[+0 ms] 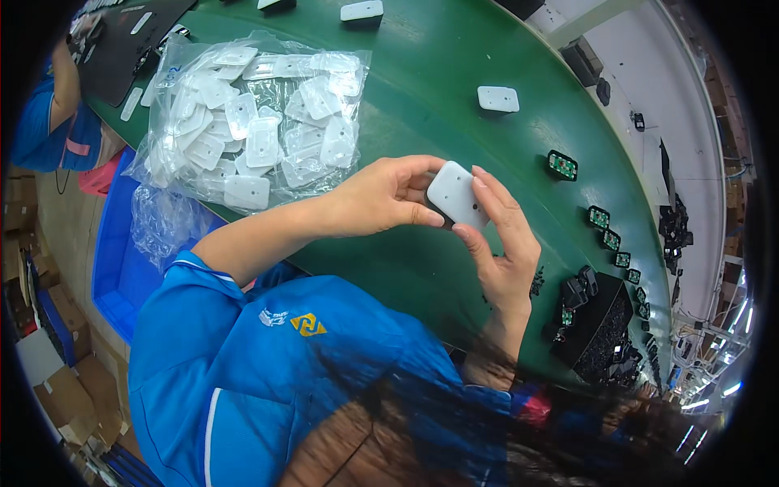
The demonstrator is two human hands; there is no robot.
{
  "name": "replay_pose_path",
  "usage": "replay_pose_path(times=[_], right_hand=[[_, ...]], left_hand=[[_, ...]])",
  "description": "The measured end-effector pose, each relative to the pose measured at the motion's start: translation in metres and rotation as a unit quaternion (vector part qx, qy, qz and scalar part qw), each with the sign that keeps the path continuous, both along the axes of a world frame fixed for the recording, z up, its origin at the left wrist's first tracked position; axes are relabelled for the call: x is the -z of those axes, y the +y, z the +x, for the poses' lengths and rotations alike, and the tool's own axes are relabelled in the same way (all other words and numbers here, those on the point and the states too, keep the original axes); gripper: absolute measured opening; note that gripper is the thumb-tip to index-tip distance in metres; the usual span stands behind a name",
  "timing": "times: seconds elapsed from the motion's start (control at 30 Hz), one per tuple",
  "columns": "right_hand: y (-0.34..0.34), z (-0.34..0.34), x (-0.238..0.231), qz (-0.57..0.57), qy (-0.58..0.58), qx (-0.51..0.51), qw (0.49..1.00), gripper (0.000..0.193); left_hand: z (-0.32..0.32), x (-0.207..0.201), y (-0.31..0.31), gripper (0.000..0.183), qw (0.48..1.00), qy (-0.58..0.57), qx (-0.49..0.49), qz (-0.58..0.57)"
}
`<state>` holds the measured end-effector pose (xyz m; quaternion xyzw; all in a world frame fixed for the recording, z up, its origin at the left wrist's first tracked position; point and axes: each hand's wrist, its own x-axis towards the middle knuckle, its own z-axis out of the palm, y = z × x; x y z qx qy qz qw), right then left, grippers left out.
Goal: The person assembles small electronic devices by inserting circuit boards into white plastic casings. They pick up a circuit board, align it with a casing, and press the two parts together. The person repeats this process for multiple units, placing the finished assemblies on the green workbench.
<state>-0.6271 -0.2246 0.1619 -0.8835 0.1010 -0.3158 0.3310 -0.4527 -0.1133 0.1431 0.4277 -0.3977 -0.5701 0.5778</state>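
Both my hands hold one small device case over the green table. Its white, rounded-corner cover (457, 195) faces up and has small dark holes; a dark lower part shows at its left edge. My left hand (398, 195) grips the left side, thumb at the lower edge and fingers curled behind. My right hand (503, 223) closes on the right side, with fingers along the cover's edge and the thumb at the bottom. To the left lies a clear plastic bag (280, 174) with many white covers (261, 142) in it.
A white-topped case (497, 99) stands beyond my hands, another (361, 10) farther off. Dark cases with green circuit boards (562, 165) line the table's right side, near a black box (596, 325). A blue bin (118, 268) sits at left. Another person's arm (65, 85) shows at far left.
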Motion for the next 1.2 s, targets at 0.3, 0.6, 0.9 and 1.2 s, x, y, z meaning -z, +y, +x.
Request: replay_pose_path(times=[0.3,0.6,0.9,1.2], right_hand=[[-0.001,-0.006,-0.003,-0.012,0.009,-0.011,1.000,0.048],[0.003,-0.009,0.000,-0.035,0.021,-0.011,0.999,0.045],[0.009,-0.009,0.012,-0.105,0.008,0.004,0.994,0.043],[0.014,0.002,0.022,0.141,-0.110,0.026,0.984,0.033]], left_hand=[[0.005,0.003,-0.001,0.054,1.000,-0.017,0.024,-0.009],[0.000,-0.005,0.003,0.043,0.999,0.044,0.028,0.008],[-0.008,-0.003,0.004,0.036,0.999,0.010,-0.039,-0.007],[-0.012,-0.015,0.007,0.040,0.996,-0.041,-0.048,-0.068]])
